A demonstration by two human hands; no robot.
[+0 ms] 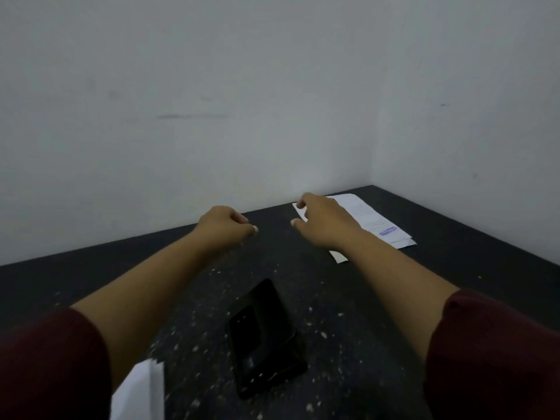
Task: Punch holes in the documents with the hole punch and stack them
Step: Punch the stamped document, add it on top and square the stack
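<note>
Fetch step: right hand (325, 221) pinches top document (368, 218) at far corner; left hand (225, 225) loosely curled, empty. Next, carry it to hole punch (266, 338).

Legible text: none | stacked documents (368, 219): faint printed lines and a blue stamp (388, 231), both too blurred to read
</note>
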